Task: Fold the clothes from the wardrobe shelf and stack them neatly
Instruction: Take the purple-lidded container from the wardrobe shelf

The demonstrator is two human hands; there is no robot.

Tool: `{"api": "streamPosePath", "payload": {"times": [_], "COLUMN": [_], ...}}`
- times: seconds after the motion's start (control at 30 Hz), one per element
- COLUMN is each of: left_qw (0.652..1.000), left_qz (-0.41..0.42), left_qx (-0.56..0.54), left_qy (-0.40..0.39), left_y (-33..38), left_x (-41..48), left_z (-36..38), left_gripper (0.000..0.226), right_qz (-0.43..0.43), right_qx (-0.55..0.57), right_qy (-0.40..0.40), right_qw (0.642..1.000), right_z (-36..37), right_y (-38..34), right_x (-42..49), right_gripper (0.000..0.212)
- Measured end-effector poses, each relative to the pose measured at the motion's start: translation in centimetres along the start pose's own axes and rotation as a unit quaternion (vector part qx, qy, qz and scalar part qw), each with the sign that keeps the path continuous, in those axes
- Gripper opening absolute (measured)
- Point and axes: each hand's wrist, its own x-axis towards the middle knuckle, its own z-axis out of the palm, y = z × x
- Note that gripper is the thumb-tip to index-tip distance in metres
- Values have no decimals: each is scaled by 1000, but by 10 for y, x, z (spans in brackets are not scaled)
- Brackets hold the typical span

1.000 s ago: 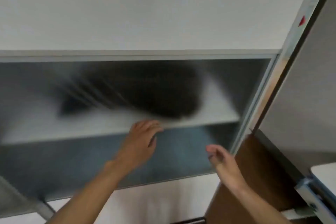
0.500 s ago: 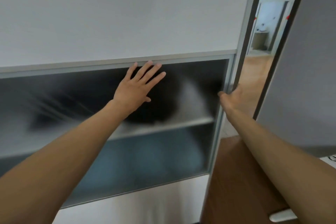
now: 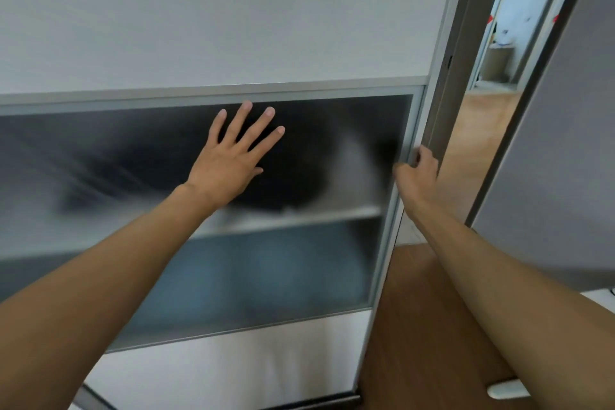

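A person's left hand (image 3: 229, 160) lies flat on the frosted glass (image 3: 100, 160) of a sliding wardrobe door (image 3: 233, 27), fingers straight and spread apart. The right hand (image 3: 417, 173) curls its fingers round the door's right edge. Behind the glass, the clothes (image 3: 299, 170) show only as a dark blur heaped on a white shelf (image 3: 299, 221). Farther off, right of the door, a doorway (image 3: 492, 76) gives onto a wood-floored room.

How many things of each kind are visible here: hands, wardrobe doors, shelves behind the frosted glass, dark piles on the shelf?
hands: 2 (left hand, right hand)
wardrobe door: 1
shelf: 1
dark pile: 1, blurred
Total: 5
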Motion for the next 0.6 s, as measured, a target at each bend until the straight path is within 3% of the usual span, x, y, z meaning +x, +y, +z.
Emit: {"api": "streamPosePath", "payload": {"times": [0.13, 0.4, 0.6], "left_qw": [1000, 1000, 990], "left_qz": [9, -22, -103], "left_qx": [5, -3, -24], "left_qy": [10, -4, -90], "left_y": [-2, -18, -44], "left_x": [-17, -48, -84], "left_z": [1, 12, 17], "left_gripper": [80, 84, 99], "right_qz": [-18, -52, -81], "right_qx": [28, 79, 122], "right_qy": [-33, -126, -189], "right_qw": [999, 988, 971], "right_z": [17, 68, 106], "right_y": [0, -10, -25], "right_x": [-14, -54, -88], "right_gripper": [59, 49, 50]}}
